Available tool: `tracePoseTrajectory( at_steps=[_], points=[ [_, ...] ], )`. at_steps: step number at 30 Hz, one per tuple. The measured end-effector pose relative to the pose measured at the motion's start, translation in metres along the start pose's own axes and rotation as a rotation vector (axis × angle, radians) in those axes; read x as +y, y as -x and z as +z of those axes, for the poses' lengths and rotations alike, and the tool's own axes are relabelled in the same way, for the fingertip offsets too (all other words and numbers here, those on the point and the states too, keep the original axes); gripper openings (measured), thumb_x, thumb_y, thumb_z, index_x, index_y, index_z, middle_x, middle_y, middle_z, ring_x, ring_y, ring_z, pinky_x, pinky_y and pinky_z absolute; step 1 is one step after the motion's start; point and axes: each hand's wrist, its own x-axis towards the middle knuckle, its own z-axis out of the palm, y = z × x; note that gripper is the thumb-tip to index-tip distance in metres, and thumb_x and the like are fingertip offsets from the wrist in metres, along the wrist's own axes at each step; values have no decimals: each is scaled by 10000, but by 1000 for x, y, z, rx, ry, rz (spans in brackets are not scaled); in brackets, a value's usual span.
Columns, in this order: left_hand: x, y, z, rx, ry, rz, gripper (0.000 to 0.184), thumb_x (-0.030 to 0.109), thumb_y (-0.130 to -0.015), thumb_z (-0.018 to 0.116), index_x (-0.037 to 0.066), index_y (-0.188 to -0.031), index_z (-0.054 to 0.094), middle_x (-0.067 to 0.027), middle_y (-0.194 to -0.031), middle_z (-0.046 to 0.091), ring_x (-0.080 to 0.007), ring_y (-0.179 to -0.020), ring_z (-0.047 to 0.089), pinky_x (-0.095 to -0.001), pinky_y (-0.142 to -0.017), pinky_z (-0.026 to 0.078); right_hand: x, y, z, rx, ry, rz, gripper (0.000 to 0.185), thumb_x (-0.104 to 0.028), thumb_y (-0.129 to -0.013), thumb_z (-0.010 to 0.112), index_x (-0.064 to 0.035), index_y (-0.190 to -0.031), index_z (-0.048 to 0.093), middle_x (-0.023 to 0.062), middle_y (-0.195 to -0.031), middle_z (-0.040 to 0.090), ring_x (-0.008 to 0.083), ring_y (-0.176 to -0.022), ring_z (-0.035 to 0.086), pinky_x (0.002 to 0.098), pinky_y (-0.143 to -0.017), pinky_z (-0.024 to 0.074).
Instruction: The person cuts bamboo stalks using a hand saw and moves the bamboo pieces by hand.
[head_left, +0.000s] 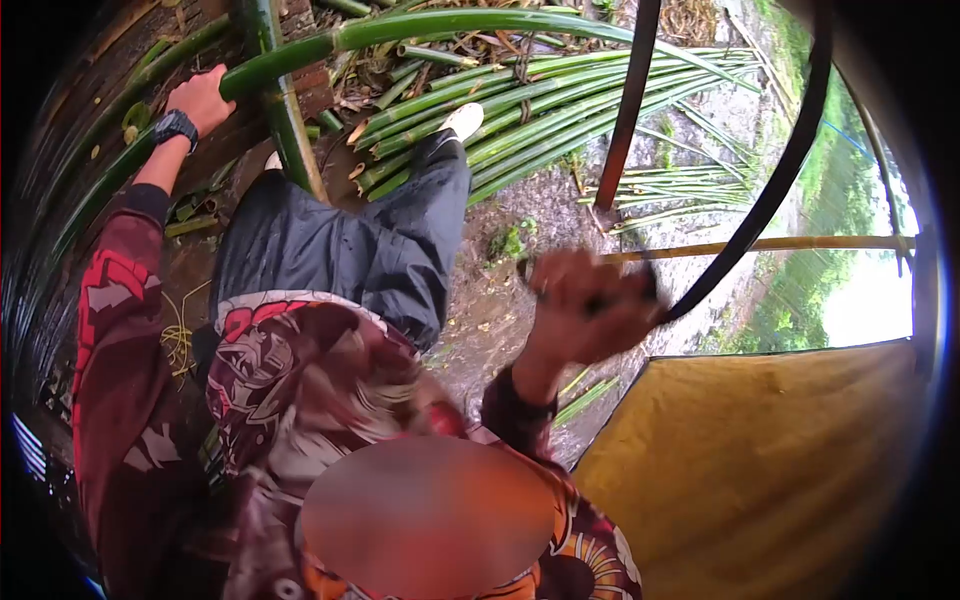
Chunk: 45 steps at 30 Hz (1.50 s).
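Observation:
My left hand (pixel 203 100), with a dark watch on the wrist, is closed around a long green bamboo pole (pixel 400 30). That pole bends across the top of the view and crosses a thicker bamboo stem (pixel 290 130) just beside the hand. On the other side, my right hand (pixel 597 300) is raised and blurred by motion, its fingers wrapped round a dark handle. From this fist a long, dark, curved blade like a machete (pixel 778 185) reaches up to the top edge. The edge of the blade is hard to make out.
A bundle of cut green bamboo poles (pixel 560 95) lies on the wet ground by my foot, with thinner stalks (pixel 690 188) farther off. A dark brown post (pixel 630 110) stands ahead. At lower right hangs a yellow-brown tarp (pixel 760 460). Yellow cord (pixel 178 345) lies at left.

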Motion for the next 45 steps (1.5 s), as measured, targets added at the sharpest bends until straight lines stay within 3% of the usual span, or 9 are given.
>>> tracePoseTrajectory(
  at_steps=[5,9,12,15,19,30,40,42,45],
  points=[
    [11,12,-10,78,36,-15,401,302,-795,769,112,-1108,607,-207,-1045,738,-437,-980,712,-561,-859,567,-21,-201,116,76,-40,-371,348,-347,-1130,414,-75,-914,427,52,-552,367,158,-363,326,376,-409,441],
    [17,28,-33,100,60,-4,429,246,-748,714,55,-1122,628,-221,-1063,733,-420,-1004,705,-535,-880,561,-98,-333,160,-69,7,-465,245,-197,-1080,464,-77,-867,479,53,-560,429,159,-432,459,318,-494,482],
    [2,24,-21,90,104,23,623,307,-753,721,50,-1314,634,-203,-1049,747,-383,-982,726,-515,-866,580,-132,-347,202,161,87,-404,356,-319,-1093,512,-87,-824,489,10,-555,431,129,-451,460,296,-477,423],
    [-2,25,-22,50,85,27,537,378,-779,752,86,-1220,660,-153,-1062,759,-358,-974,739,-520,-852,584,-133,-349,218,165,-23,-339,407,-376,-1106,526,-133,-793,433,-30,-570,334,87,-461,313,304,-454,396],
    [-3,18,-19,49,102,27,422,372,-778,765,119,-1103,671,-144,-1005,765,-359,-951,744,-508,-847,591,-118,-344,225,196,-89,-297,409,-390,-1097,556,-127,-805,441,-38,-563,326,84,-458,320,300,-449,349],
    [-3,19,-19,16,107,16,448,390,-773,774,89,-1083,654,-153,-1024,762,-346,-956,746,-484,-827,603,-117,-350,209,121,-140,-288,348,-364,-1095,565,-114,-876,465,-36,-582,357,75,-456,338,283,-432,367],
    [-2,21,-23,33,86,67,430,375,-792,770,97,-1094,642,-141,-1001,765,-347,-947,745,-481,-821,602,-107,-340,201,197,-146,-241,401,-393,-1100,551,-145,-796,464,-36,-569,340,95,-462,335,305,-442,338],
    [2,21,-29,39,101,34,438,381,-784,777,98,-1090,645,-143,-1001,765,-358,-949,743,-486,-825,602,-98,-344,192,133,-156,-286,282,-319,-1101,552,-100,-925,523,-12,-582,442,88,-455,418,266,-428,354],
    [5,20,-30,52,120,25,409,380,-778,777,103,-1054,656,-164,-997,760,-374,-944,743,-503,-836,597,-97,-336,191,135,-144,-269,249,-281,-1106,537,-90,-947,546,-11,-598,467,70,-470,426,249,-423,340]
  ],
)
